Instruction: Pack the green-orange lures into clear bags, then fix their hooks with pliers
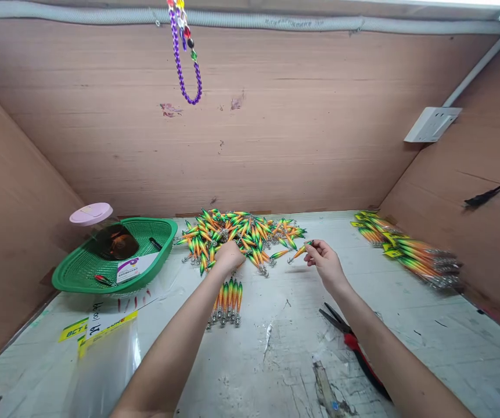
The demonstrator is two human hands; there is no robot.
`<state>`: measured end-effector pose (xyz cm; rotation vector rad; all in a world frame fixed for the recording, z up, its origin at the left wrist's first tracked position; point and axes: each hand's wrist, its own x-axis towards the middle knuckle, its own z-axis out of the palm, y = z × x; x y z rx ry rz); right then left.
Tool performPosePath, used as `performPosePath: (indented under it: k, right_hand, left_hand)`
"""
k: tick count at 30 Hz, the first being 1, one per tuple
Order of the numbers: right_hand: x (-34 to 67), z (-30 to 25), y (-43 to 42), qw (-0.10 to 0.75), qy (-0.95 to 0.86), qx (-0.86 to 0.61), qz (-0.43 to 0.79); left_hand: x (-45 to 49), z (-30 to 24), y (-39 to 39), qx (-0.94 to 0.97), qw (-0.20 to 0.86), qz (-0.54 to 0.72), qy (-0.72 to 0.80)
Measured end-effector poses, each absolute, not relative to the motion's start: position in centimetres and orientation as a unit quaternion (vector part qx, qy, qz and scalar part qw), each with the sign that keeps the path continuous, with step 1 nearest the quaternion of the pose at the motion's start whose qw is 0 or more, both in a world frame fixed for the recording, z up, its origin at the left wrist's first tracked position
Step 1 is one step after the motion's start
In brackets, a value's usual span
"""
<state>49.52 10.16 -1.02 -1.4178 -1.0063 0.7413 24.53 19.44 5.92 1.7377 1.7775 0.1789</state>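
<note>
A heap of green, yellow and orange fishing lures [250, 226] with metal hook crowns lies against the back wall. My left hand [230, 255] reaches into the front of this heap; its fingertips are hidden behind the hand. Just below it, several lures lie side by side in a neat row [227, 299], hooks toward me. To the right of the heap, my right hand [324, 262] pinches a single lure [301, 252] by its green end between thumb and fingers, with the hook end pointing left and down.
At left, a green basket [169, 244] holds a lidded jar [117, 238], a card and a pen. Clear plastic bags [105, 360] lie in front. Red-handled pliers [354, 345] rest beneath my right forearm. Bagged lures [424, 255] are stacked at right. Purple beads [177, 58] hang above.
</note>
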Motion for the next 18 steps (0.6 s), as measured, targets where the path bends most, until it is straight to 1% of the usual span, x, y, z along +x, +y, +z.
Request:
performPosePath:
  k: [7, 18]
  right_hand:
    - [48.1, 0.0, 6.6, 0.579, -0.437, -0.587, 0.359]
    - [46.1, 0.7, 4.3, 0.545, -0.461, -0.581, 0.392]
  left_hand:
    - [22.8, 6.0, 20.8, 0.679, 0.358, 0.072, 0.637]
    - [23.5, 5.3, 18.9, 0.711, 0.293, 0.114, 0.630]
